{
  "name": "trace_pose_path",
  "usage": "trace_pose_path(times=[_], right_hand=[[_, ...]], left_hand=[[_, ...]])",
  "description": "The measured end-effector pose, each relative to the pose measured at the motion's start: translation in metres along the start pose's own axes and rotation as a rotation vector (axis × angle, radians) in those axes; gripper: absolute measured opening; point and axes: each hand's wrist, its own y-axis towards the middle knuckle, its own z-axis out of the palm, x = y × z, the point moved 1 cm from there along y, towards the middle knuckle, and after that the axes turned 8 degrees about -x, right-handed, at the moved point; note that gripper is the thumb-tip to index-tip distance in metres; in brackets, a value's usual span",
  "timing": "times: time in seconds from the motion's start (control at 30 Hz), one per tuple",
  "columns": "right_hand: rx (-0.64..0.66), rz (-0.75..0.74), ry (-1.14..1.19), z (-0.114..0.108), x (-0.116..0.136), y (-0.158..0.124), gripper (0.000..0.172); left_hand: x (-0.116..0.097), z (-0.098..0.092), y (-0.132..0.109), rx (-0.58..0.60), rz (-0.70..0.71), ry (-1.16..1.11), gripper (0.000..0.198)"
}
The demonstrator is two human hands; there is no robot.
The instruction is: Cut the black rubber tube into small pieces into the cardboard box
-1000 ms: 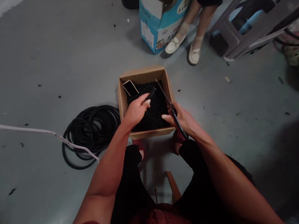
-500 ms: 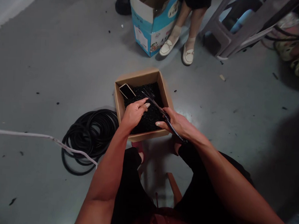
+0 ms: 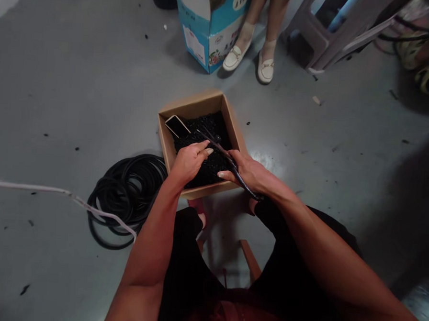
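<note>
An open cardboard box (image 3: 165,141) on the grey floor holds a heap of small black pieces (image 3: 216,127). A phone (image 3: 177,126) leans in its far left corner. My left hand (image 3: 189,160) is closed over the heap, pinching a short black piece. My right hand (image 3: 248,174) grips long black scissors (image 3: 224,154), whose blades point toward my left fingertips over the box.
A coil of black tubing (image 3: 126,194) lies left of the box, with a white cord (image 3: 54,193) crossing it. Another person's feet in cream shoes (image 3: 248,61) stand beside a blue-white carton (image 3: 203,30). A grey plastic stool (image 3: 329,32) stands at the upper right.
The scissors swung from pointing away at the box's far side to lying across toward my left hand. My left hand drew the black piece in closer. The view shifted slightly.
</note>
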Motion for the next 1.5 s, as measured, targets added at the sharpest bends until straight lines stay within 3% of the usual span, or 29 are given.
trace_pose_path(times=[0.17,0.43,0.6,1.5], right_hand=[[-0.049,-0.005,0.026,0.005,-0.001,0.002,0.051],[-0.104,0.004,0.003,0.015,-0.004,0.004,0.025],[-0.122,0.036,-0.009,0.020,-0.003,0.002,0.019],[0.064,0.173,-0.301,0.031,-0.007,0.005,0.028]], left_hand=[[0.000,0.004,0.000,-0.010,-0.020,-0.010,0.039],[0.003,0.003,-0.001,0.035,-0.040,-0.036,0.040],[0.006,0.004,0.001,0.016,-0.049,0.001,0.045],[0.028,0.016,0.008,0.205,-0.046,0.163,0.023]])
